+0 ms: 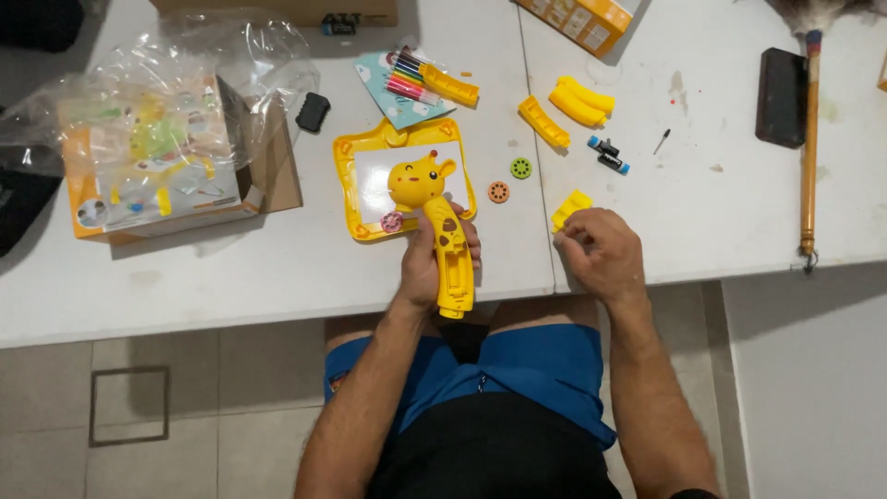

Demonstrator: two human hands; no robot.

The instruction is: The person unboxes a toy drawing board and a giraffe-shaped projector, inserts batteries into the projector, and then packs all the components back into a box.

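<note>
- Giraffe-shaped yellow toy [442,231]: gripped around its handle by the left hand [427,263], head up, at the table's [231,277] near edge.
- Yellow drawing board [356,176]: just behind the toy.
- Right hand [601,249]: fingers curled together, pinching a small yellow piece [571,208] at the near edge.

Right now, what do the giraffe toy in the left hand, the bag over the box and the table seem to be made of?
Giraffe toy: likely hard moulded plastic, smooth and glossy yellow with brown spots. Bag: thin clear plastic film, crinkled, with glare streaks, and the box shows through it. Table: white, matte and scuffed, with a seam between panels; possibly painted board or laminate, which cannot be settled. The left hand grips the toy's handle.
</note>
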